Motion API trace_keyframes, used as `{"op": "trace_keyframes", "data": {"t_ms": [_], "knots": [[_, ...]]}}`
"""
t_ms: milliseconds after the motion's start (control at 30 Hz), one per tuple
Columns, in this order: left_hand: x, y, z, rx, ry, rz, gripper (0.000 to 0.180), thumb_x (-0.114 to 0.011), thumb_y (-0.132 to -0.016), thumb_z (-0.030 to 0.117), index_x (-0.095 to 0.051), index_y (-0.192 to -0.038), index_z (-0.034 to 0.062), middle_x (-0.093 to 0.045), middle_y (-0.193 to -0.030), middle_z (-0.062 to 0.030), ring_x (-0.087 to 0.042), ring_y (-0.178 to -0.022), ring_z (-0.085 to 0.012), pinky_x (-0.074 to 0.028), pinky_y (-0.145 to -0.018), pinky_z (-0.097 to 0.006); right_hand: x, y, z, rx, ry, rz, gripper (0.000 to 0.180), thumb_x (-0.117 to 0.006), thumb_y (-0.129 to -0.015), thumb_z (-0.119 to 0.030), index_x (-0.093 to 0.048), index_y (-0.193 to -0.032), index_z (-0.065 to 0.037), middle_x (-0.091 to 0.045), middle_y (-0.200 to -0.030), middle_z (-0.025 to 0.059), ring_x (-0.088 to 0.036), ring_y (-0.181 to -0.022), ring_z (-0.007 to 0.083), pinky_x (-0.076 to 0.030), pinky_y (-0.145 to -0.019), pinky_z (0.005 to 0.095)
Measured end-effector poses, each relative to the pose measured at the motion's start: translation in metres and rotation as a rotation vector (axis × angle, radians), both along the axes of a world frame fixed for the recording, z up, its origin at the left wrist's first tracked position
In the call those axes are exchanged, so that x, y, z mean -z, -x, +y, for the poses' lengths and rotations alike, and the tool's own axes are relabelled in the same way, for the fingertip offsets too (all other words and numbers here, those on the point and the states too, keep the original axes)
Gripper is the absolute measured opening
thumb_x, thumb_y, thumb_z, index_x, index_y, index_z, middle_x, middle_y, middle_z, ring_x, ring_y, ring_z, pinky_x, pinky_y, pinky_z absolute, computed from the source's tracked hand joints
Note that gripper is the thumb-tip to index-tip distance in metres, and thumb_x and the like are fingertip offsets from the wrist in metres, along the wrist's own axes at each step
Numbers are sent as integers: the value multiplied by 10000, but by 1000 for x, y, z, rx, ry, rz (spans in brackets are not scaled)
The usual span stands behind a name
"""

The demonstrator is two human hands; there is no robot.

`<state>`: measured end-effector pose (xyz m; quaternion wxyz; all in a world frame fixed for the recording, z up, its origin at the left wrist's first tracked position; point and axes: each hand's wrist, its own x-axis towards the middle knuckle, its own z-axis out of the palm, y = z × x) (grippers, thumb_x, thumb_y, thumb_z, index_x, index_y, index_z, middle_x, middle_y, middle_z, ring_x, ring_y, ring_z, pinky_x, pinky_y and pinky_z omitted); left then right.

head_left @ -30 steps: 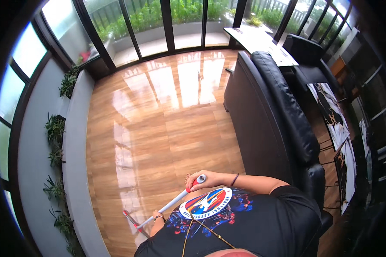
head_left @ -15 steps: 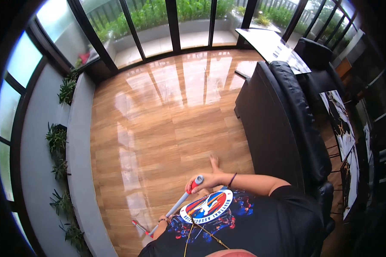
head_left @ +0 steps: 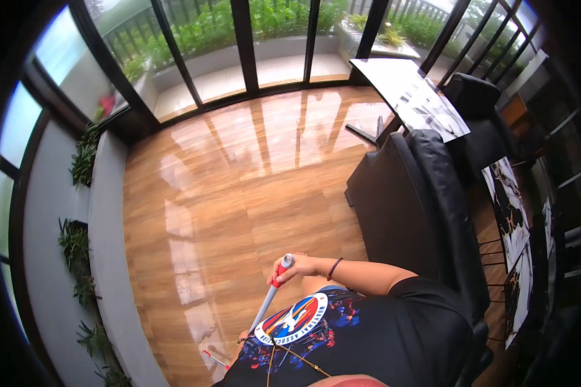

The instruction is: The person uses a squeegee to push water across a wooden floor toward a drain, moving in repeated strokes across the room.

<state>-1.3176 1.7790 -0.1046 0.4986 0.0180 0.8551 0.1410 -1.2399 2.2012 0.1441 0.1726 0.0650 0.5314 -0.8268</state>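
Observation:
A long grey-and-red pole (head_left: 265, 306), which looks like a mop or broom handle, slants down to the left in front of my body. My right hand (head_left: 294, 267) wraps round its red upper grip, leaving the grey tip above the fingers. Only a sliver of my left hand (head_left: 243, 335) shows beside the lower pole, at the edge of my printed black shirt; its fingers are hidden. A thin grey-and-red bar (head_left: 216, 360) lies low by the floor on that side, and its join with the pole is hidden.
Glossy wood-look floor (head_left: 239, 213) spreads ahead. A black sofa (head_left: 400, 200) stands close on my right, with a marble-patterned table (head_left: 413, 97) and black chair (head_left: 474, 103) beyond. A grey planter ledge (head_left: 106, 213) with plants runs along the left; black-framed glass doors (head_left: 274, 45) close the far side.
My view has tilted up, so the room sits lower in it. My right hand and the pole's top have shifted a little left; the left forearm and lower pole are more hidden.

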Motion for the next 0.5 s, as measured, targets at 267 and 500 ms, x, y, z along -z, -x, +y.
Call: {"op": "trace_keyframes", "data": {"t_ms": [267, 500], "knots": [[-1, 46, 165, 90, -73, -28, 387, -629, -806, 443, -671, -872, 64, -653, -838, -213, -629, -819, -388, -489, -697, -457, 18, 28, 168, 237, 161, 50, 110, -619, -859, -138, -590, -879, -33, -661, -976, 164, -630, -941, 242, -507, -817, 350], [-6, 81, 270, 359, -272, 118, 533, -591, -798, 562, -665, -818, 35, -642, -807, -233, -626, -801, -393, -484, -688, -462, -17, 35, 284, 663, 142, 306, 179, -564, -900, -170, -520, -783, -42, -613, -748, 122, -636, -764, 268, -515, -772, 435]]}}
